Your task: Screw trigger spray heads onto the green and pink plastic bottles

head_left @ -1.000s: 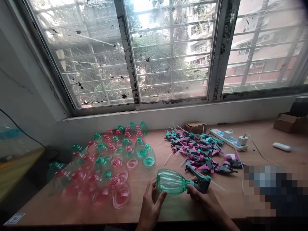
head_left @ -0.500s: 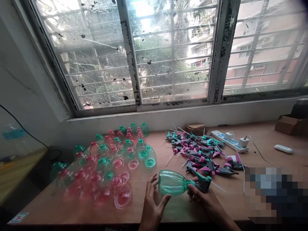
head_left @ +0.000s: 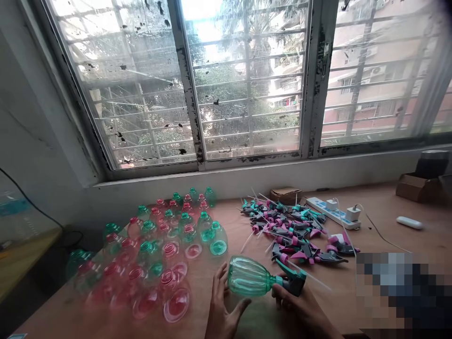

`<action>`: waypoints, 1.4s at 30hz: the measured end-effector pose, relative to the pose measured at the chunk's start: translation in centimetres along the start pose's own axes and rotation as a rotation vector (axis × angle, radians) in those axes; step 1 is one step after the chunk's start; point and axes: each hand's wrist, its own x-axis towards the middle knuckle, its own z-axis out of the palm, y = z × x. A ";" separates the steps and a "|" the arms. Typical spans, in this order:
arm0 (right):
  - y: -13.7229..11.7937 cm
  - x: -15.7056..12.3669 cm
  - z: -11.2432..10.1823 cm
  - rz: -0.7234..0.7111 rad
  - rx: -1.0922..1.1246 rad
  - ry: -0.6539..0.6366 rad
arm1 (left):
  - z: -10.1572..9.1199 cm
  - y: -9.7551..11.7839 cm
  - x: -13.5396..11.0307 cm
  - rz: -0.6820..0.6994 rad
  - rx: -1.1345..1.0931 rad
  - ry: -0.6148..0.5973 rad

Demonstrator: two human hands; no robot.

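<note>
A clear green spray bottle (head_left: 248,277) lies sideways in the air above the table, with its base to the left. Its grey and teal trigger head (head_left: 294,279) sits at the neck on the right. My right hand (head_left: 294,303) has its fingers closed round the neck just under the trigger head. Spread fingers and thumb of my left hand (head_left: 223,301) stand around the bottle's base; whether they touch it I cannot tell. Behind the bottle lies a heap of loose trigger heads (head_left: 287,228), pink, teal and grey, with thin tubes.
Several open pink and green bottles (head_left: 170,249) stand close together on the left of the table (head_left: 226,226). A power strip (head_left: 334,213) with plugged-in white adapters, a small carton (head_left: 285,194), a white oblong object (head_left: 409,222) and a brown box (head_left: 413,187) lie farther right.
The view has shifted, so the whole scene sits slightly lower and farther left. Both hands and the spray bottle keep nearly the same pose.
</note>
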 end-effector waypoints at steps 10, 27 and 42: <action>-0.5 0.0 0.2 0.005 0.021 0.018 | 0.0 -1.1 0.1 0.058 -0.028 -0.013; -1.1 -0.2 0.7 -0.005 0.091 0.051 | -0.3 0.4 0.1 0.043 -0.060 -0.018; -0.5 -0.1 0.6 -0.017 0.042 0.046 | -0.6 0.1 0.4 -0.059 -0.162 -0.119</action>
